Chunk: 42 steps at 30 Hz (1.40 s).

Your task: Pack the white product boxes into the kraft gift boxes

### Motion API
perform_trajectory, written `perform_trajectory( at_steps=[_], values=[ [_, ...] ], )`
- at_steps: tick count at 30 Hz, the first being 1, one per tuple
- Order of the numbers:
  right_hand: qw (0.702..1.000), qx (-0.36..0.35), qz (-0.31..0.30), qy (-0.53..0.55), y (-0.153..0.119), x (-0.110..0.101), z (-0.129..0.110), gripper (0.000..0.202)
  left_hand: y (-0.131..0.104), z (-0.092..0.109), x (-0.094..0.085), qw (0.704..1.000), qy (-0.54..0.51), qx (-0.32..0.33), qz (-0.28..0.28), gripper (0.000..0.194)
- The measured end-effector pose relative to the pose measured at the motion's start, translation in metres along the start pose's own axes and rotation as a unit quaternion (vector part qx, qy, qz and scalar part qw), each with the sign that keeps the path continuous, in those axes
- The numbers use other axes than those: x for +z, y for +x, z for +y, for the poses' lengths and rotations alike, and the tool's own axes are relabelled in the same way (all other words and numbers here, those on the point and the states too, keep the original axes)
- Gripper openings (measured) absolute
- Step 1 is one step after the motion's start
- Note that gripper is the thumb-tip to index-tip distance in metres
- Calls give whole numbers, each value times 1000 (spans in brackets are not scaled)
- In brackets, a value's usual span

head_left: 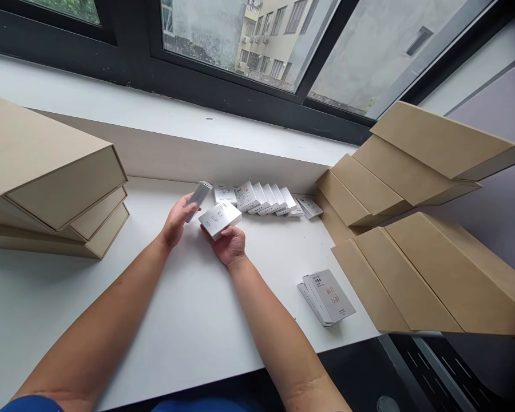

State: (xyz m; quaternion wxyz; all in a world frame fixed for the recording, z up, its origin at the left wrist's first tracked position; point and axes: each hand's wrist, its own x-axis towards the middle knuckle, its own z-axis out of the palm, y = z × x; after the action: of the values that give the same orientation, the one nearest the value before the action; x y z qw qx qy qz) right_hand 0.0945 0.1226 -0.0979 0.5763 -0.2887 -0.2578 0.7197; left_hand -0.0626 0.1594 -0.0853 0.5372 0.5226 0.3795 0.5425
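Note:
My left hand (179,220) is closed around a small silver box (199,197), tilted on edge above the white table. Just beside it, my right hand (230,242) grips another silver box (220,219) from below, its printed broad face turned up. Behind both hands, a row of similar silver boxes (264,198) leans one on another along the low wall. Nearer the right edge of the table lies a small stack of silver boxes (329,296), its top one showing dark and reddish print. Parts of my fingers are hidden behind the held boxes.
Large tan cardboard boxes (51,166) are stacked at the left. More tan boxes (416,269) pile up on the right, reaching past the white table (189,332). A sill (175,123) and dark-framed windows run along the back. The table's front edge lies close to my body.

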Motion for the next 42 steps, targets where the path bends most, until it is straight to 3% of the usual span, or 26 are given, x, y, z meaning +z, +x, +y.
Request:
perform_trajectory(
  at_steps=[2, 6, 9, 13, 16, 19, 22, 25, 27, 28, 29, 31, 32, 34, 35, 39, 42],
  values=[
    [997, -35, 31, -58, 3, 2, 7, 45, -2, 7, 4, 993, 105, -35, -37, 58],
    [991, -38, 17, -126, 8, 2, 16, 36, -4, 25, 4, 945, 293, -106, -98, 59],
    [985, -19, -1, -174, 9, 0, 19, 28, -5, 43, 2, 920, 361, -96, -122, 67],
    [973, -15, -36, -228, 6, 0, 18, 26, -8, 61, 7, 908, 394, -88, -115, 98],
    [966, -18, -56, -251, 5, 3, 17, 34, -9, 68, 11, 884, 434, -105, -135, 94],
    [967, 2, -60, -246, 5, 7, 14, 59, -6, 70, 3, 855, 486, -105, -148, 78],
    [955, 44, -14, -292, -8, 12, 0, 74, -2, 68, -9, 781, 593, -91, -172, 71],
    [902, 29, 0, -430, -54, 9, -41, 59, 1, 66, -17, 713, 666, -108, -190, 64],
    [870, -34, -42, -490, -104, -4, -81, 52, 2, 65, -19, 712, 666, -116, -191, 59],
    [847, -89, -34, -523, -130, -15, -102, 48, 3, 64, -18, 717, 661, -117, -188, 57],
    [811, -162, 7, -562, -156, -28, -123, 43, 4, 63, -18, 722, 656, -118, -184, 56],
    [696, -249, 147, -657, -198, -58, -156, 39, 6, 61, -17, 731, 650, -118, -171, 57],
    [633, -245, 204, -705, -212, -73, -168, 42, 8, 59, -17, 735, 648, -116, -165, 57],
    [556, -185, 250, -771, -227, -96, -178, 53, 10, 56, -15, 745, 640, -109, -152, 58],
    [539, -143, 245, -793, -227, -104, -177, 58, 11, 55, -15, 751, 636, -105, -145, 59],
    [525, 7, 192, -829, -207, -111, -159, 85, 10, 52, -12, 768, 624, -92, -110, 59],
    [512, 62, 217, -829, -196, -107, -152, 101, 8, 52, -12, 775, 617, -97, -96, 59]
  ],
)
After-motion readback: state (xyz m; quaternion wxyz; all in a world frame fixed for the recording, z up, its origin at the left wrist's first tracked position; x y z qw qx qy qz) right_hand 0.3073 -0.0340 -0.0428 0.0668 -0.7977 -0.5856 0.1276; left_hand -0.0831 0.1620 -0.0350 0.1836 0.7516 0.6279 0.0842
